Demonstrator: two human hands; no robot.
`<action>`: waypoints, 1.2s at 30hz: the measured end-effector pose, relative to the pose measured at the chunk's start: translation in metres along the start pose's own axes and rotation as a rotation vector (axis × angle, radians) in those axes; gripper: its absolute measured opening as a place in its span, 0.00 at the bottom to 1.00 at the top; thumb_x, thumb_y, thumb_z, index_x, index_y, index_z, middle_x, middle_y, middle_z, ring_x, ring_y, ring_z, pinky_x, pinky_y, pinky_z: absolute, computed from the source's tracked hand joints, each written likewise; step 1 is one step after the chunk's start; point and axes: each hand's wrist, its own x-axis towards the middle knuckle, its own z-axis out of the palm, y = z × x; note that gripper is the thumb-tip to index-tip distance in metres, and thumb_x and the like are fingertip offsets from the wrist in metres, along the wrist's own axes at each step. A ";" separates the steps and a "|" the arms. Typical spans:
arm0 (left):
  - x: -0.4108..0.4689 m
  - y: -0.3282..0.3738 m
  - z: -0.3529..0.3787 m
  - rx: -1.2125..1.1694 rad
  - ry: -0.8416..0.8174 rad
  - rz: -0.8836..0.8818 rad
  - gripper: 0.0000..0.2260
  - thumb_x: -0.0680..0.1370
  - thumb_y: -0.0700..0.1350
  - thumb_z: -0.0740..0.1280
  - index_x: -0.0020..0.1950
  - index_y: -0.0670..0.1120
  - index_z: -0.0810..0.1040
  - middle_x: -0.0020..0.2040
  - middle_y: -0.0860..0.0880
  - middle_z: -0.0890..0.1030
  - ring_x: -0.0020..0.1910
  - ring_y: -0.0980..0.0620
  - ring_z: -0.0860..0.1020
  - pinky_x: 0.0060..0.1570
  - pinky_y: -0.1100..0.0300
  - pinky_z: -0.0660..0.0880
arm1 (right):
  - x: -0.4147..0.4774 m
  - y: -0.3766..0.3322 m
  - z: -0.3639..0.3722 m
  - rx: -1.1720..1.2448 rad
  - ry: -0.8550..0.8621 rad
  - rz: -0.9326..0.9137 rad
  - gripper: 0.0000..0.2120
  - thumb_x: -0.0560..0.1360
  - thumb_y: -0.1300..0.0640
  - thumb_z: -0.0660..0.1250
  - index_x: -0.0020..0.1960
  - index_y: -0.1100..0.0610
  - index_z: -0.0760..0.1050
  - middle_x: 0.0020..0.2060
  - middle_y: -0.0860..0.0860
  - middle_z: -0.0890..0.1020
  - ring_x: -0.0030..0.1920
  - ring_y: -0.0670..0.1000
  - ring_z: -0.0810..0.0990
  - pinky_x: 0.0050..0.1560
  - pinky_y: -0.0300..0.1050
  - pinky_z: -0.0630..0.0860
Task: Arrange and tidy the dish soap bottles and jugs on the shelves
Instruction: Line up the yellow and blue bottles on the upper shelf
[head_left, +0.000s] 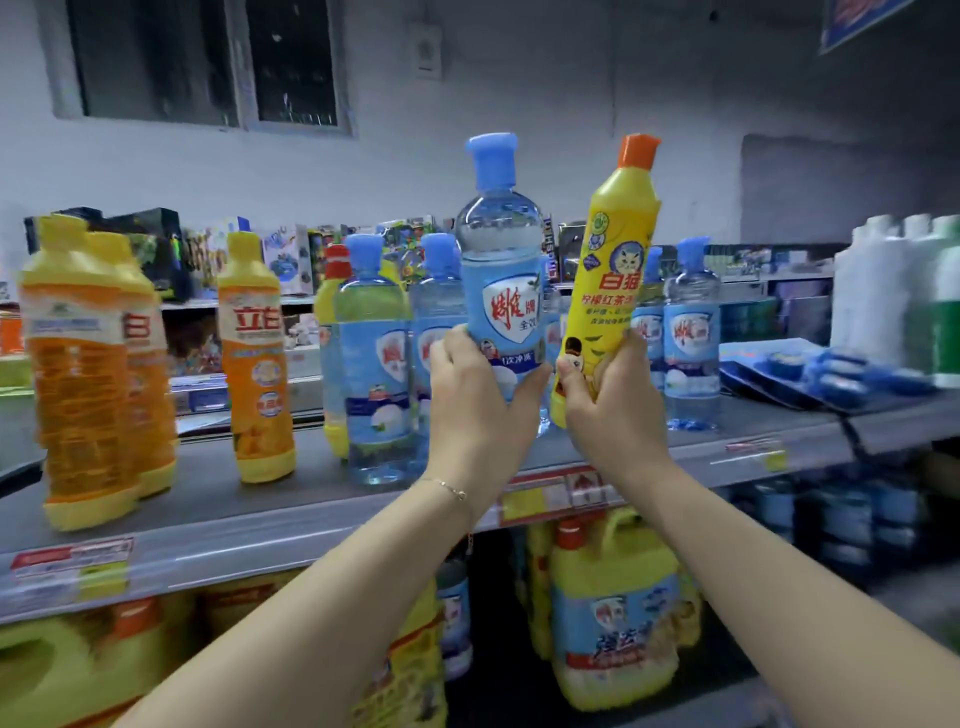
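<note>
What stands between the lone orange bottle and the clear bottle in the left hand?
Head view: two clear blue-capped bottles stand there on the shelf, with a red-capped yellow bottle behind them.

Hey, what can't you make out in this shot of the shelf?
Head view:
Covered by the left hand: base of the clear blue-capped plastic bottle.
Covered by the right hand: lower label of the yellow orange-capped plastic bottle.
Too blurred to read: red and yellow price tags on the grey shelf edge.
Cut off by the frame's corner: yellow jug at lower left.
</note>
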 end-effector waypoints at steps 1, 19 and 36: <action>0.000 0.003 0.009 0.004 -0.014 0.000 0.22 0.72 0.50 0.74 0.57 0.40 0.69 0.52 0.47 0.69 0.49 0.51 0.68 0.44 0.68 0.61 | 0.004 0.009 -0.004 -0.011 -0.014 0.003 0.19 0.75 0.45 0.63 0.61 0.52 0.63 0.51 0.50 0.77 0.50 0.54 0.77 0.48 0.52 0.75; 0.022 -0.010 0.108 0.280 -0.088 -0.390 0.29 0.77 0.47 0.68 0.69 0.35 0.59 0.64 0.39 0.65 0.59 0.40 0.72 0.52 0.54 0.70 | 0.059 0.102 -0.030 -0.334 -0.256 0.068 0.31 0.78 0.47 0.63 0.70 0.64 0.57 0.59 0.61 0.74 0.57 0.62 0.75 0.53 0.52 0.73; 0.008 -0.018 0.115 0.429 0.071 -0.020 0.32 0.76 0.36 0.66 0.74 0.36 0.53 0.73 0.39 0.54 0.74 0.42 0.53 0.73 0.51 0.58 | 0.049 0.113 -0.036 -0.285 -0.078 -0.073 0.32 0.76 0.46 0.66 0.71 0.59 0.55 0.56 0.55 0.75 0.51 0.58 0.78 0.38 0.46 0.70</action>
